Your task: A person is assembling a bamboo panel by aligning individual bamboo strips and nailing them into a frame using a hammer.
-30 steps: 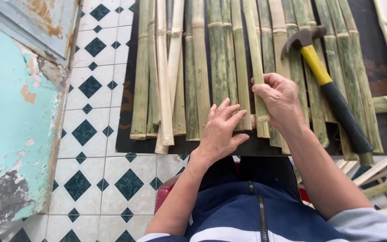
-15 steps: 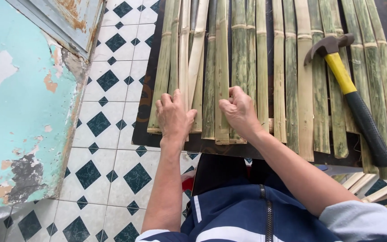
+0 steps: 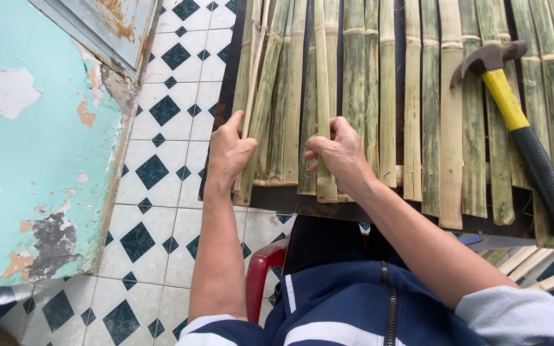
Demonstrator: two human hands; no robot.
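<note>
Fingers of both hands pinch flat, fibrous green bamboo slats: left hand (image 3: 229, 154), right hand (image 3: 338, 154).

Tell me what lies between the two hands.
In the head view, a few green bamboo slats lie side by side between the left hand and right hand, on the dark board.

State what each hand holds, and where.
Left hand: pale split bamboo strip, near its lower end. Right hand: green-yellow bamboo strip, also near its lower end.
</note>
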